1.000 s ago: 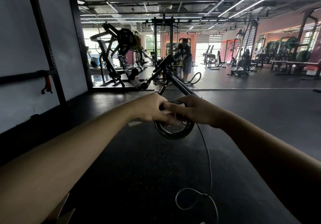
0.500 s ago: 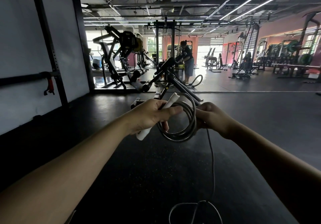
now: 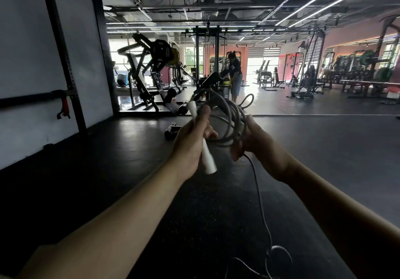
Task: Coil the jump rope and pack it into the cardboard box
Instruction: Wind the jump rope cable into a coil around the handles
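Note:
My left hand (image 3: 190, 144) grips the white handle (image 3: 207, 159) of the jump rope, which points down and to the right. Several grey loops of the rope (image 3: 233, 118) stand between my hands at chest height. My right hand (image 3: 253, 142) pinches the right side of the coil. From that hand a loose strand (image 3: 260, 211) hangs down to a small loop on the floor (image 3: 279, 255). The cardboard box does not show in this view.
Dark rubber gym floor (image 3: 151, 192) lies below. A black dumbbell (image 3: 172, 129) rests on the floor ahead. Weight machines (image 3: 151, 73) stand behind it, and a person (image 3: 236, 73) stands by one. A rack upright (image 3: 65, 62) lines the white wall on the left.
The coil has risen and tilted more upright and gained a loop. My left hand has turned the white handle down. The loose strand on the floor has shortened.

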### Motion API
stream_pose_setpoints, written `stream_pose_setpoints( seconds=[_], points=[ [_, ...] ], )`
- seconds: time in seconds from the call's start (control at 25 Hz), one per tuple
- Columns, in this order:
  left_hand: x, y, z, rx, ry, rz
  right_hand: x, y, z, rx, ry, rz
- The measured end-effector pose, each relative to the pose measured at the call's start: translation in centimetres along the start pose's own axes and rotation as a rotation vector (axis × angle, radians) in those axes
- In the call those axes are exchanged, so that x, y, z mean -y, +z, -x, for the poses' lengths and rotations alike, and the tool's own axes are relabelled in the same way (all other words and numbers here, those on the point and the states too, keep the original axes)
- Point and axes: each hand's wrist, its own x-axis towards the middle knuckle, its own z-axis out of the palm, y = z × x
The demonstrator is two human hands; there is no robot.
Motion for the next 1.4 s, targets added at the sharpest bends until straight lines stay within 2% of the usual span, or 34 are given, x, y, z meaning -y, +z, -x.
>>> stream_pose_setpoints(
  seconds=[0.08, 0.16, 0.28, 0.36, 0.44, 0.52, 0.6, 0.68, 0.72, 0.84, 0.92, 1.0, 1.16, 1.4],
  points=[
    [0.3, 1.6, -0.2, -0.267, -0.071, 0.197, -0.4, 1.9, 0.2, -0.062, 0.004, -0.072],
    [1.0, 2.8, -0.1, -0.444, -0.161, 0.328, -0.9, 4.8, 0.5, -0.151, 0.017, -0.091],
    [2.1, 4.1, 0.8, -0.438, -0.238, 0.351, -1.7, 7.6, 0.2, -0.386, -0.040, -0.179],
    [2.6, 4.0, 1.5, -0.412, -0.266, 0.246, -1.4, 7.5, -0.2, -0.450, -0.034, -0.265],
    [3.4, 2.7, 1.5, -0.336, -0.262, 0.085, -1.1, 6.4, -0.2, -0.443, 0.003, -0.217],
    [3.9, 0.3, 1.1, -0.142, -0.225, -0.027, -0.9, 5.2, -0.2, -0.404, 0.023, -0.018],
    [3.4, -2.7, 0.5, 0.019, -0.179, -0.005, -0.3, 3.7, -0.4, -0.336, 0.049, 0.153],
    [1.6, -5.4, -0.3, 0.076, -0.096, 0.006, 0.6, 2.1, -0.9, -0.275, 0.085, 0.296],
    [0.4, -6.4, -0.8, 0.098, -0.025, -0.086, 1.2, 1.4, -1.2, -0.238, 0.094, 0.381],
    [-3.8, -6.2, -1.5, 0.315, 0.209, -0.734, 2.8, 0.7, -2.1, -0.092, 0.084, 0.563],
    [-5.8, -4.0, -1.1, 0.481, 0.271, -1.097, 3.5, 1.0, -2.7, -0.043, 0.060, 0.631],
    [-6.2, -1.9, -0.6, 0.561, 0.272, -1.209, 4.3, 1.2, -3.0, -0.015, 0.051, 0.626],
    [-4.4, -0.7, -0.7, 0.504, 0.205, -1.214, 4.3, 1.2, -2.0, 0.032, 0.080, 0.567],
    [-3.4, -1.8, -1.0, 0.498, 0.184, -1.189, 3.5, -0.2, -0.2, 0.070, 0.127, 0.152]
  ],
)
